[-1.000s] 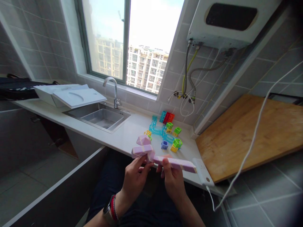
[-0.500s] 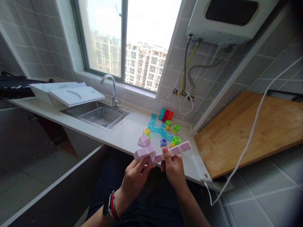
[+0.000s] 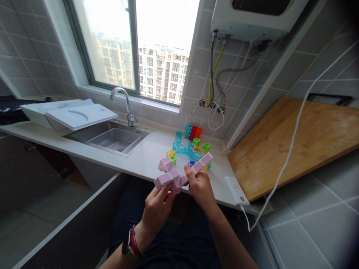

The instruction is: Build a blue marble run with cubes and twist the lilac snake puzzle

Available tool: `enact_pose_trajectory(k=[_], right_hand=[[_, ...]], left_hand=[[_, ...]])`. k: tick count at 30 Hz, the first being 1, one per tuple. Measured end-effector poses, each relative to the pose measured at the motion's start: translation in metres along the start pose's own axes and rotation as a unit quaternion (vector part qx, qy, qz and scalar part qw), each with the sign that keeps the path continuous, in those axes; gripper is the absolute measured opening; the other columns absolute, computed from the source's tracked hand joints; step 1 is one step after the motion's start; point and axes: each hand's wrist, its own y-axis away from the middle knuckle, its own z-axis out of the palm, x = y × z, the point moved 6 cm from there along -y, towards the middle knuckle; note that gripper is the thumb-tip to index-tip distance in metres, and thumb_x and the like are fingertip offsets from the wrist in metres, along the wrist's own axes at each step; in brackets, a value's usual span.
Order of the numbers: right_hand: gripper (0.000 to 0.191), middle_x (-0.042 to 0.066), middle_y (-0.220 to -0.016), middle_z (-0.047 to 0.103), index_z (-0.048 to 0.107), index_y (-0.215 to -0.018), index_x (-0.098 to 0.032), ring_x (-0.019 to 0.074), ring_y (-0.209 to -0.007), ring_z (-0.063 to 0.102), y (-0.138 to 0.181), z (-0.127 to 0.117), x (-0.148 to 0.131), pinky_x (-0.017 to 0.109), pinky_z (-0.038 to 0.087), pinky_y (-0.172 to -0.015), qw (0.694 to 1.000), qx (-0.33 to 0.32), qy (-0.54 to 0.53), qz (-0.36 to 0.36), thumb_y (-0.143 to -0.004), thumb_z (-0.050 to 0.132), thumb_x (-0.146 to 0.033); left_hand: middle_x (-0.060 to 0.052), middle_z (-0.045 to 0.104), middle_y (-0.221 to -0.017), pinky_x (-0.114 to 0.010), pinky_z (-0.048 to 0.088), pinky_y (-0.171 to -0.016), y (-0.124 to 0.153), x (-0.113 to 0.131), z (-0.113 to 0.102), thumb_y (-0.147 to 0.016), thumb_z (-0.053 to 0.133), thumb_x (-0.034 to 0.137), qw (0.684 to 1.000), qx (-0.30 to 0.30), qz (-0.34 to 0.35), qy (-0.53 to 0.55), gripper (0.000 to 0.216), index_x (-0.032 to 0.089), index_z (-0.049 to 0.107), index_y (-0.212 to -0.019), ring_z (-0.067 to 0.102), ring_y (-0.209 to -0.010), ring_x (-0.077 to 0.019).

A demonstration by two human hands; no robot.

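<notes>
A pale purple snake twist puzzle (image 3: 167, 178) with cream stripes is held just over the counter's front edge, between both hands. My left hand (image 3: 157, 204) has its fingers closed around the folded, angular part from below. My right hand (image 3: 200, 187) grips the long straight section, thumb on top, and this section slants up to the right. Behind the puzzle lie several small frame cubes, among them a yellow cube (image 3: 170, 153), a green cube (image 3: 206, 147) and a partly covered blue cube (image 3: 192, 163).
Turquoise track pieces (image 3: 182, 148) and red blocks (image 3: 195, 132) stand farther back on the white counter (image 3: 148, 158). Left are a steel sink (image 3: 126, 149) with a faucet (image 3: 128, 108) and a white box (image 3: 81, 114). A wooden board (image 3: 291, 145), power strip (image 3: 237, 191) and white cable (image 3: 293, 138) are right.
My right hand has swung the puzzle's straight section to a steeper upward slant, partly covering the cubes behind it. My left hand keeps its hold. The whole view has shifted slightly.
</notes>
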Motion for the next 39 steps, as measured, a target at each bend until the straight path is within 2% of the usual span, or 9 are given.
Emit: enact_pose_trajectory(k=[7, 11, 15, 20, 24, 27, 31, 36, 39], right_hand=[[0.064, 0.002, -0.046, 0.057, 0.057, -0.049, -0.018, 0.0146, -0.048, 0.056, -0.006, 0.005, -0.007, 0.025, 0.035, -0.051, 0.999, -0.011, 0.030, -0.019, -0.097, 0.049, -0.060], [0.065, 0.000, -0.043, 0.049, 0.049, -0.047, -0.019, 0.0118, -0.044, 0.047, -0.005, 0.005, -0.018, 0.026, 0.028, -0.049, 0.996, -0.008, 0.068, -0.059, -0.098, 0.049, -0.059], [0.065, -0.001, -0.042, 0.047, 0.047, -0.046, -0.018, 0.0101, -0.043, 0.044, 0.001, 0.006, -0.029, 0.027, 0.024, -0.049, 0.992, -0.009, 0.077, -0.097, -0.098, 0.050, -0.056], [0.062, 0.002, -0.045, 0.056, 0.058, -0.050, -0.017, 0.0113, -0.045, 0.051, 0.005, 0.004, -0.027, 0.026, 0.029, -0.050, 0.994, 0.000, 0.068, -0.083, -0.099, 0.050, -0.054], [0.056, 0.002, -0.050, 0.060, 0.060, -0.055, -0.017, 0.0122, -0.048, 0.055, 0.009, 0.008, -0.029, 0.025, 0.032, -0.051, 0.990, -0.006, 0.083, -0.117, -0.100, 0.052, -0.050], [0.039, 0.003, -0.067, 0.071, 0.069, -0.069, -0.019, 0.0158, -0.064, 0.065, 0.014, 0.012, -0.031, 0.025, 0.043, -0.061, 0.982, -0.031, 0.089, -0.165, -0.098, 0.058, -0.042], [0.022, 0.004, -0.094, 0.077, 0.074, -0.090, -0.021, 0.0173, -0.087, 0.071, 0.020, 0.013, -0.030, 0.026, 0.051, -0.080, 0.970, -0.091, 0.037, -0.224, -0.099, 0.056, -0.029], [0.021, 0.003, -0.086, 0.075, 0.072, -0.085, -0.021, 0.0157, -0.077, 0.067, 0.024, 0.002, -0.027, 0.027, 0.052, -0.078, 0.959, -0.112, 0.037, -0.258, -0.098, 0.055, -0.023], [0.016, 0.004, -0.092, 0.076, 0.073, -0.100, -0.020, 0.0172, -0.081, 0.068, 0.027, -0.001, -0.030, 0.029, 0.054, -0.079, 0.950, -0.139, 0.008, -0.278, -0.095, 0.058, -0.023]], left_hand=[[-0.009, 0.078, -0.103, -0.027, 0.066, -0.070, -0.003, 0.003, -0.004, -0.089, 0.072, 0.019, 0.998, 0.025, 0.050, -0.015, 0.031, 0.021, 0.072, -0.120, 0.077, -0.082, -0.0205], [-0.007, 0.077, -0.102, -0.029, 0.068, -0.064, -0.001, -0.014, -0.002, -0.088, 0.073, 0.023, 0.996, 0.024, -0.050, 0.073, 0.029, 0.021, 0.073, -0.117, 0.075, -0.077, -0.0192], [-0.005, 0.076, -0.103, -0.034, 0.070, -0.066, 0.002, -0.030, 0.002, -0.087, 0.075, 0.031, 0.968, 0.025, -0.173, 0.179, 0.031, 0.021, 0.074, -0.116, 0.075, -0.077, -0.0197], [-0.001, 0.076, -0.087, -0.034, 0.070, -0.064, 0.000, -0.029, 0.004, -0.079, 0.081, 0.037, 0.951, 0.029, -0.222, 0.214, 0.033, 0.019, 0.077, -0.107, 0.073, -0.068, -0.0174], [-0.001, 0.076, -0.090, -0.031, 0.068, -0.062, -0.007, -0.027, 0.002, -0.080, 0.081, 0.037, 0.943, 0.037, -0.250, 0.218, 0.035, 0.018, 0.077, -0.108, 0.072, -0.068, -0.0157], [-0.004, 0.076, -0.099, -0.030, 0.068, -0.064, -0.012, -0.029, 0.003, -0.083, 0.077, 0.040, 0.920, 0.015, -0.298, 0.254, 0.033, 0.017, 0.076, -0.107, 0.072, -0.079, -0.0175], [-0.004, 0.073, -0.091, -0.032, 0.067, -0.067, -0.012, -0.029, 0.005, -0.081, 0.080, 0.039, 0.877, -0.011, -0.355, 0.323, 0.031, 0.014, 0.074, -0.098, 0.070, -0.079, -0.0168], [-0.005, 0.071, -0.090, -0.033, 0.066, -0.069, -0.008, -0.023, 0.009, -0.080, 0.082, 0.033, 0.843, -0.036, -0.387, 0.372, 0.029, 0.013, 0.073, -0.099, 0.067, -0.079, -0.0149], [-0.006, 0.069, -0.089, -0.033, 0.066, -0.070, -0.008, -0.018, 0.014, -0.084, 0.077, 0.036, 0.813, -0.057, -0.398, 0.421, 0.027, 0.011, 0.072, -0.094, 0.065, -0.078, -0.0138]])
